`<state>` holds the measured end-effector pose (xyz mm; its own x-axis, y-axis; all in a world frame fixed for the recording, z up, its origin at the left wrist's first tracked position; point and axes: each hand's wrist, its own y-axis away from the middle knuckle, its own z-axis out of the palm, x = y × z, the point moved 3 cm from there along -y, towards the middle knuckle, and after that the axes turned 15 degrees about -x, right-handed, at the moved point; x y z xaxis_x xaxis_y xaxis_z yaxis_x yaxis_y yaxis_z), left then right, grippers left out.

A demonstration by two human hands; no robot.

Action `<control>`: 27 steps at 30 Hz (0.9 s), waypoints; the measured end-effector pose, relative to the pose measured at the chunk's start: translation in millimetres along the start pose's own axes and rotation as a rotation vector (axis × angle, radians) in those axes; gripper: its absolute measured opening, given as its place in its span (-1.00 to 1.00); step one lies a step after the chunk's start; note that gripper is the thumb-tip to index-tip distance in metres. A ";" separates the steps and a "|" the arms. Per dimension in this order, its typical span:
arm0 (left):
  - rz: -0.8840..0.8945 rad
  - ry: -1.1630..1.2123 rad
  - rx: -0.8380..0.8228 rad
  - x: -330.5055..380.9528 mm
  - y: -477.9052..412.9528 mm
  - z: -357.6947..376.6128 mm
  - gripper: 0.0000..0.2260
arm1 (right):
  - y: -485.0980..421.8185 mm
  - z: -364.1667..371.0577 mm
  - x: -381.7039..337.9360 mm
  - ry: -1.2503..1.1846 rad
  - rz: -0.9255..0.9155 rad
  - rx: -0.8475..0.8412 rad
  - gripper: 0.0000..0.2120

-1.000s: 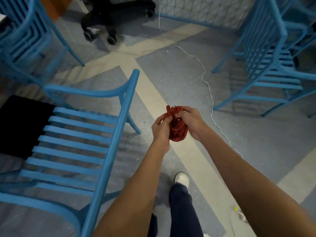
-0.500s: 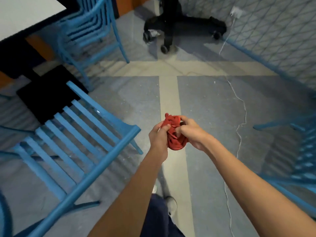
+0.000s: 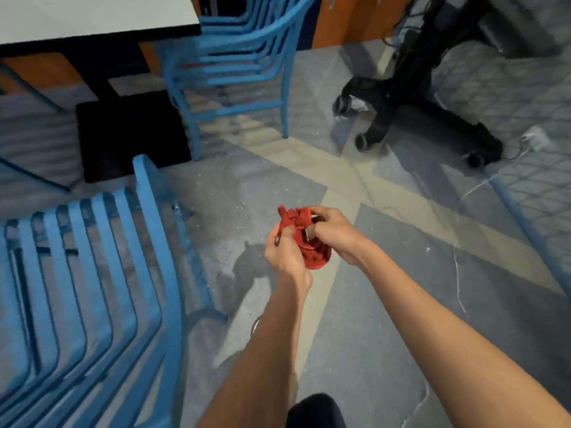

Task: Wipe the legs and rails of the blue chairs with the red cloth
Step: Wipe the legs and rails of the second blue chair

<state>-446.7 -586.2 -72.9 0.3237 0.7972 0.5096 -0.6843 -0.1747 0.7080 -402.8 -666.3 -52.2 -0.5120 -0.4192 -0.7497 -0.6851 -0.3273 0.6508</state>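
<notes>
Head view, working outward from the body: a dark trouser knee (image 3: 312, 409) sits at the bottom edge, and both bare forearms reach forward to meet over the floor. The left hand (image 3: 284, 253) has its fingers curled round the lower bunch of the red cloth (image 3: 312, 257), while the right hand (image 3: 336, 234) pinches the cloth's upper folds. The one cloth is wadded up between the two hands, in the air and touching no chair. The nearest blue chair (image 3: 145, 273) lies to the left of the hands, so the left hand is the nearer one. Its slats and side rail run away from the person, near to far, and its legs are mostly hidden beneath them, so I judge a reach left and down is needed. Farther off, a second blue chair (image 3: 234, 72) stands beside a white-topped table (image 3: 92, 17), well apart from the hands. To the right is a black wheeled stand base (image 3: 411, 118). That makes two hands, one cloth and two clear blue chairs. Thin blue bars at the far left edge may belong to a third; I cannot tell.
</notes>
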 end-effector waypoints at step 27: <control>0.085 -0.110 0.166 86.8 -369.5 -100.6 -0.41 | -461.4 87.3 -18.7 0.411 -0.312 -0.706 -0.57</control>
<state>-231.6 -394.3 -339.5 0.3451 0.7088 0.6152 -0.5983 -0.3389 0.7261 -122.3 -433.5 -349.0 -0.0341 -0.4503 -0.8922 -0.2121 -0.8692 0.4467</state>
